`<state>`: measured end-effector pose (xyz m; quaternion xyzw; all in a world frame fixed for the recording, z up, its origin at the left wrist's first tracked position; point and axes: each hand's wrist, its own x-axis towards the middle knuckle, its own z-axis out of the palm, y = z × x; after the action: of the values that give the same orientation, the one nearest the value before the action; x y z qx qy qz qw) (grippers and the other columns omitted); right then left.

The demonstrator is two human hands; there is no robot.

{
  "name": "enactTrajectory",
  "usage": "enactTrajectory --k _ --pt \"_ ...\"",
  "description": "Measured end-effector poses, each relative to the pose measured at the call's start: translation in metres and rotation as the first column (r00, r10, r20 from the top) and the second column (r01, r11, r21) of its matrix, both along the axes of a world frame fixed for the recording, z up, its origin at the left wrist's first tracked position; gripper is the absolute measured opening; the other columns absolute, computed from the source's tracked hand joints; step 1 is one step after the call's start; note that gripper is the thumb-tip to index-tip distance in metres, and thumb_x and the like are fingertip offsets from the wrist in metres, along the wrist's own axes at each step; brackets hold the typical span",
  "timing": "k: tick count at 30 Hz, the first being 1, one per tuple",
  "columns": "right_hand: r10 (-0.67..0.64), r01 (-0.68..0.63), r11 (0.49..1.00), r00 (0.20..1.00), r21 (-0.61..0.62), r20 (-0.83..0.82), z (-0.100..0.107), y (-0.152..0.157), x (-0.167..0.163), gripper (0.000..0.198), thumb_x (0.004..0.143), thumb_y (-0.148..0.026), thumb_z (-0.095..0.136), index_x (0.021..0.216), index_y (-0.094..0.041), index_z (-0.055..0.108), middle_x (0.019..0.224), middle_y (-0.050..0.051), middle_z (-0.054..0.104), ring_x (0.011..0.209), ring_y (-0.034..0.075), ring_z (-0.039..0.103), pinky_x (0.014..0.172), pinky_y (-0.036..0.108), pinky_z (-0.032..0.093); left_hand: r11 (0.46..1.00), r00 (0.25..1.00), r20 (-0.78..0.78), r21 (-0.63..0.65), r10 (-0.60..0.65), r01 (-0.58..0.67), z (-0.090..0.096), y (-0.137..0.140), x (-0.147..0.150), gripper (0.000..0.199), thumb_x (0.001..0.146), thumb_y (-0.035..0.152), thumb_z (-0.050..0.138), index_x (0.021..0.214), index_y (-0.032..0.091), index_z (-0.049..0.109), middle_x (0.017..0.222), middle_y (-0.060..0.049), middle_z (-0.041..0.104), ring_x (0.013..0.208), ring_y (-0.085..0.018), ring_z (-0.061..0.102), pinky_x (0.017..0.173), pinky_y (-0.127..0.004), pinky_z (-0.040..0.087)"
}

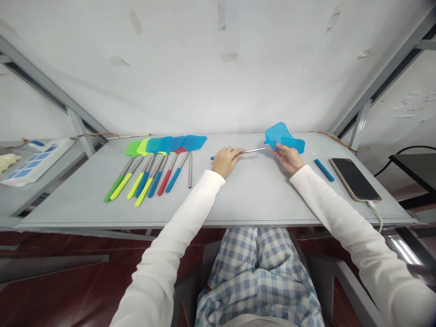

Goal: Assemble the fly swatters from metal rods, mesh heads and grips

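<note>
My left hand [227, 161] is closed around a thin metal rod [254, 150], whose blue handle end [212, 158] shows to the left of the fingers. The rod's bare tip points right, a little apart from a blue mesh fly swatter head [279, 132]. My right hand [289, 158] pinches this head near its narrow neck, which faces the rod. A second blue swatter head [298, 145] shows just behind the right hand, partly covered by the first head and the fingers; I cannot tell whether it is also held.
Several fly swatters [160, 172] with green, blue and red parts lie overlapping at left, beside a loose metal tube [190, 170]. At right are a blue handle [324, 170] and a phone [354, 179] with a white cable [375, 212]. The grey table [259, 204] meets a wall behind.
</note>
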<state>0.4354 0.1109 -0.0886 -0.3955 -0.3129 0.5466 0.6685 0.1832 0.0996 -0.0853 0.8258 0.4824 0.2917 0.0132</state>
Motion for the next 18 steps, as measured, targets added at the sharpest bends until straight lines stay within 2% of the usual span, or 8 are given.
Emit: enactTrajectory --k 6,11,18 --pt "0.02 -0.02 1.0 0.999 0.002 0.037 0.0014 -0.0056 -0.006 0.023 0.064 -0.014 0.079 0.076 -0.023 0.061 0.087 -0.001 0.073 0.097 0.017 0.069 0.101 0.035 0.054 0.999 0.998 0.025 -0.014 0.05 -0.05 0.0011 -0.0008 -0.0012 0.037 0.098 0.04 0.044 0.123 0.029 0.068 0.091 -0.008 0.067 0.09 -0.024 0.057 0.082 -0.033 0.041" --pt "0.037 -0.036 0.999 0.999 -0.017 0.038 0.0007 -0.0065 -0.0056 0.02 0.065 -0.014 0.08 0.078 -0.022 0.065 0.089 -0.001 0.074 0.099 0.017 0.069 0.105 0.035 0.052 0.998 0.997 0.04 -0.03 0.06 -0.059 0.0017 -0.0009 -0.0021 0.037 0.098 0.039 0.044 0.124 0.029 0.068 0.092 -0.008 0.066 0.091 -0.025 0.057 0.081 -0.032 0.041" --pt "0.091 -0.091 0.996 0.996 0.02 0.025 -0.0029 -0.0112 -0.0106 0.022 0.066 -0.019 0.081 0.081 -0.023 0.066 0.1 -0.002 0.075 0.106 0.015 0.067 0.107 0.033 0.05 0.996 0.997 0.025 -0.045 0.073 -0.072 -0.001 0.0016 -0.0054 0.037 0.098 0.036 0.045 0.127 0.031 0.066 0.089 -0.007 0.064 0.089 -0.023 0.059 0.076 -0.03 0.042"
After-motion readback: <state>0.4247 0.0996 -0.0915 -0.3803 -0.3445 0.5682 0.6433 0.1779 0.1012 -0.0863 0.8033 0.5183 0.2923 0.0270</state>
